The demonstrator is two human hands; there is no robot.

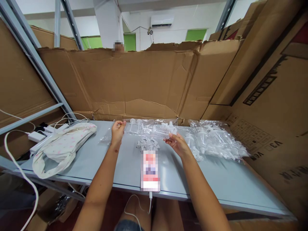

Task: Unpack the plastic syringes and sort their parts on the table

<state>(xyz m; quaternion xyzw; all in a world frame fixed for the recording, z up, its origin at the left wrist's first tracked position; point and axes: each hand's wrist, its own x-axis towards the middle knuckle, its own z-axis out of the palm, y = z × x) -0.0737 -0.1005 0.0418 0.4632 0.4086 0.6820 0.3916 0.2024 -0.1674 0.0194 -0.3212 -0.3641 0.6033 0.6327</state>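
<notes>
A clear plastic bag [146, 125] with white plastic parts inside is held up over the grey table between my two hands. My left hand [117, 131] pinches its left end with fingers closed. At the other end, the fingers of my right hand [176, 144] grip the bag's lower edge, below a coiled spring-like piece and white fittings. Beneath the bag lies a small pile of white parts [148, 144]. A phone [150, 171] with a blurred screen lies just in front of the pile, with a white cable plugged in.
Clear bags of white parts [214, 141] are heaped on the right of the grey table [223, 183]. On the left are a white cloth bag [64, 147] and a power strip [45, 139] with cables. Cardboard walls [144, 80] stand behind; a person's head shows above.
</notes>
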